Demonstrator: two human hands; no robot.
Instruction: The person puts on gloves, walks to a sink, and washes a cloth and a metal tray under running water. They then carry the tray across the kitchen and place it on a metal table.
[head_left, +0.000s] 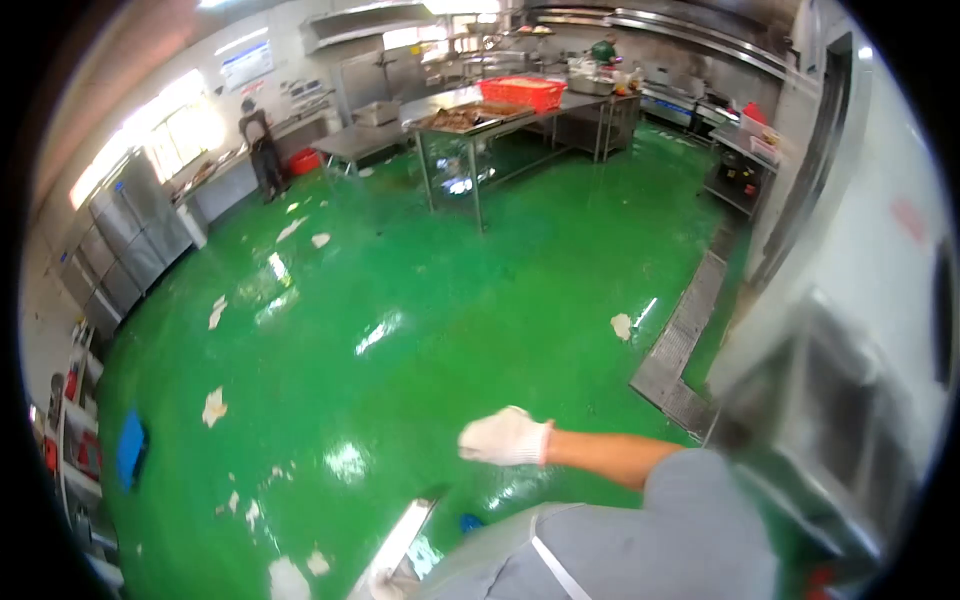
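Observation:
My right hand (505, 437), in a white knit glove, is stretched out in front of my body over the green floor. Its fingers look loosely curled together, and no object shows in them. At the bottom edge, my left hand (393, 584) is partly cut off and also looks gloved. It grips a long, flat, pale object (403, 536) with a shiny surface, tilted up toward the right; its exact kind I cannot make out. A blue shoe tip (470, 522) shows beside my grey clothing.
Wet green floor (430, 300) has scattered pale patches (214, 406). Steel tables (475, 150) ahead carry a red basket (523, 92) and a tray of brown food (455, 119). A drain grate (680, 335) runs right. Two people (262, 150) stand far off. Steel cabinets (140, 220) line the left.

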